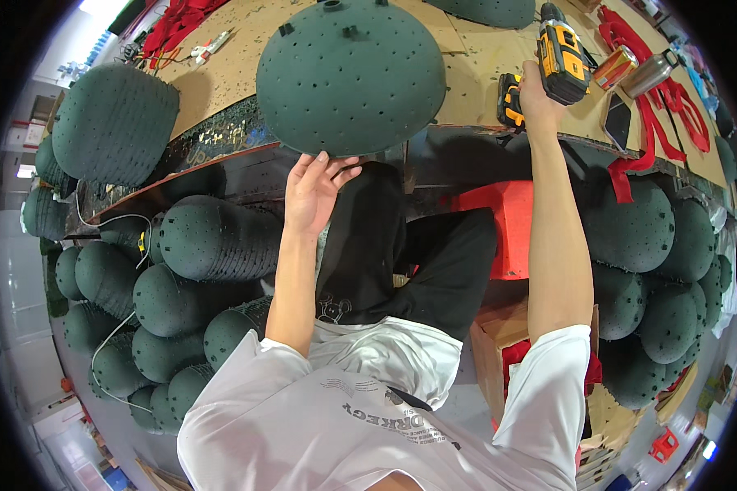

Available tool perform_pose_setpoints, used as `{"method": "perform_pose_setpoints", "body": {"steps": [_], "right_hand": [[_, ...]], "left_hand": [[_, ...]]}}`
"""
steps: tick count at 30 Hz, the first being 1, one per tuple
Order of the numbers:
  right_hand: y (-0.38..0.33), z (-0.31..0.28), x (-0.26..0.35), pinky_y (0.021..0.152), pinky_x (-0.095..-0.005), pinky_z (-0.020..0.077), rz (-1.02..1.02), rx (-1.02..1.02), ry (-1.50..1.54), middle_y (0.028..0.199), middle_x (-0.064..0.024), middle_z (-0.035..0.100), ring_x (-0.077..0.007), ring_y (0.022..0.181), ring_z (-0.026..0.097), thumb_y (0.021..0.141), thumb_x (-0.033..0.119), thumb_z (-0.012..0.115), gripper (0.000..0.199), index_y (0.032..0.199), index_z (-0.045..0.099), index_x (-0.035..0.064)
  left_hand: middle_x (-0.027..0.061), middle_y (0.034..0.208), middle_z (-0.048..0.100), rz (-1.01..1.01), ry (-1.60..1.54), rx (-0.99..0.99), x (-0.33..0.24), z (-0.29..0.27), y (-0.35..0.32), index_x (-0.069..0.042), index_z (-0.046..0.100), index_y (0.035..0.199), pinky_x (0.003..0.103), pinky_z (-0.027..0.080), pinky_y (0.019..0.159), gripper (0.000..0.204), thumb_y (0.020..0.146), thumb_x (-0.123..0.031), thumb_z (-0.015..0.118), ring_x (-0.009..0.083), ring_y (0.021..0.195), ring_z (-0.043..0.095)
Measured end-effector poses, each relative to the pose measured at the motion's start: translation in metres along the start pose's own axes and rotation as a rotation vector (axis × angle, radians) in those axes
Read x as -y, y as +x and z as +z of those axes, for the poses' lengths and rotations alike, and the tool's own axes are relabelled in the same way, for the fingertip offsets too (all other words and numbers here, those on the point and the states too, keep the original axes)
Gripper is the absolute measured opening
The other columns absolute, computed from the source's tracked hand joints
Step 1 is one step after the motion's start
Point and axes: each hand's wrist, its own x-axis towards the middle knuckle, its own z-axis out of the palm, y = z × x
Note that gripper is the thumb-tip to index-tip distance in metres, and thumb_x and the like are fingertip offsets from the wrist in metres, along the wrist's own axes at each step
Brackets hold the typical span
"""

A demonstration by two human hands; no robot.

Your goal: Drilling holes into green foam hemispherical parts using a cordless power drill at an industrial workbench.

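A dark green plastic dome, dotted with small holes and with a few short pegs on top, rests at the near edge of the work table. Its near rim is gripped by the curled fingers of my left hand, the palm turned partly up. Over the table to the right, my right hand is wrapped around the handle of a yellow and black cordless drill. The drill's chuck points away from me and stands apart from the dome.
Stacked green domes stand at the table's left, and more piles lie below on both sides. Near the drill are a drink can, a metal bottle, a phone and red straps. A red stool stands below.
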Motion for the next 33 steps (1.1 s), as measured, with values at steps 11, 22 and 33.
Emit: {"method": "perform_pose_setpoints", "body": {"steps": [11,22,33], "right_hand": [[-0.003,0.000,0.006,0.084,-0.0380,0.0526,0.002,0.029,0.046,0.095,-0.0075,0.070,-0.0225,0.088,0.067,0.085,0.018,0.071,0.029,0.106,0.062,0.0009],[0.001,-0.001,-0.003,0.088,-0.0361,0.0516,0.014,0.059,0.003,0.100,-0.0086,0.070,-0.0219,0.093,0.067,0.086,0.019,0.072,0.034,0.112,0.062,0.0006],[0.002,-0.001,-0.005,0.088,-0.0369,0.0521,-0.007,0.037,0.007,0.103,-0.0094,0.071,-0.0233,0.096,0.068,0.084,0.021,0.074,0.040,0.116,0.062,0.0001]], "left_hand": [[0.0143,0.110,0.074,-0.074,0.700,-0.307,-0.009,-0.013,-0.022,0.004,0.064,0.118,0.039,0.058,0.090,0.024,0.104,-0.015,0.060,0.0235,0.101,0.072],[0.0138,0.114,0.068,0.741,1.789,0.167,-0.148,0.090,0.094,-0.009,0.071,0.116,0.040,0.050,0.094,0.022,0.101,-0.023,0.062,0.0335,0.108,0.064],[0.0170,0.101,0.066,0.385,2.112,0.396,-0.150,0.104,0.150,-0.006,0.074,0.109,0.044,0.050,0.088,0.036,0.104,-0.038,0.056,0.0372,0.099,0.064]]}}
